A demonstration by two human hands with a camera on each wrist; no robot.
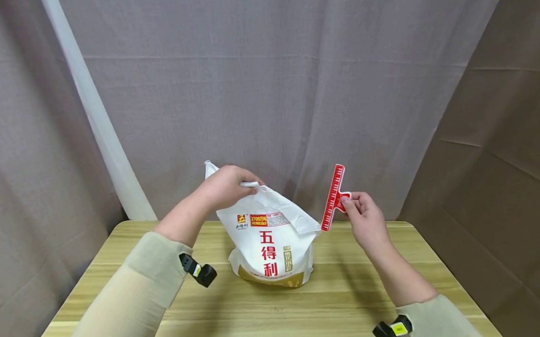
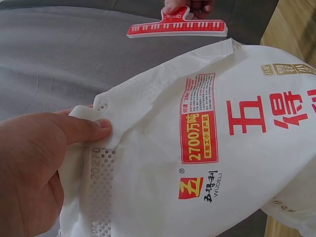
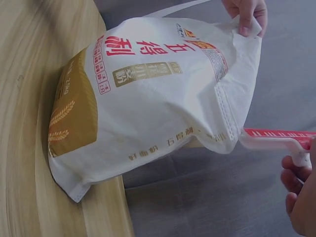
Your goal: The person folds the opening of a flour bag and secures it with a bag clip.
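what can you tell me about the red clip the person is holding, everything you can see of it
The red clip is a long, flat bar that looks like plastic, printed with white ruler-like marks, with a short handle jutting from its middle so it forms a T. The right hand pinches that handle. The clip is held in the air above the wooden table, tilted steeply, its lower end at the right top corner of the white flour bag. Whether its jaws have closed on that corner cannot be told.
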